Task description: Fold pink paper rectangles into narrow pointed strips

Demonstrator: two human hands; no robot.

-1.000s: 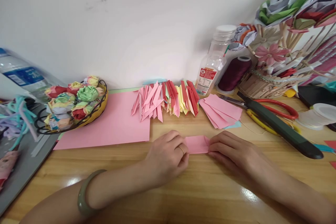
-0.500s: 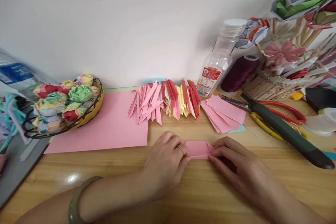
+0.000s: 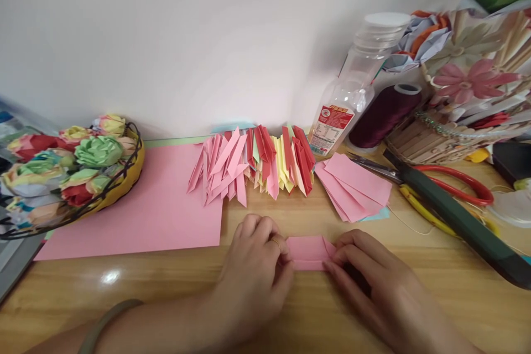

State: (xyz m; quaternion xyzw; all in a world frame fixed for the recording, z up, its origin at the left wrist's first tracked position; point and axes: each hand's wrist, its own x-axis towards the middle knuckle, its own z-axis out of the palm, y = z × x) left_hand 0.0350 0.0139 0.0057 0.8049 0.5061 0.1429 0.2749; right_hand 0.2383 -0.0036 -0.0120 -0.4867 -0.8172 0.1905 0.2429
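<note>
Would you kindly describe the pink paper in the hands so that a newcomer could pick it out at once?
On the wooden table, find the left hand and the right hand. The small pink paper is held between them. Unlike the flat pink slips fanned out beyond it, it has a folded right corner and a crease along its near side.

At left of frame, a basket (image 3: pixel 131 180) of paper flowers (image 3: pixel 98 150) overlaps a large sheet (image 3: pixel 178 207); folded pieces (image 3: pixel 226 168) lie mid-frame. Lower centre, a paper strip (image 3: pixel 307 249) sits between left hand (image 3: pixel 251 279) and right hand (image 3: pixel 379 282). Behind the right hand lie slips (image 3: pixel 359 185), then a bottle (image 3: pixel 338 119), with a spool (image 3: pixel 385 116) to its right.
</note>
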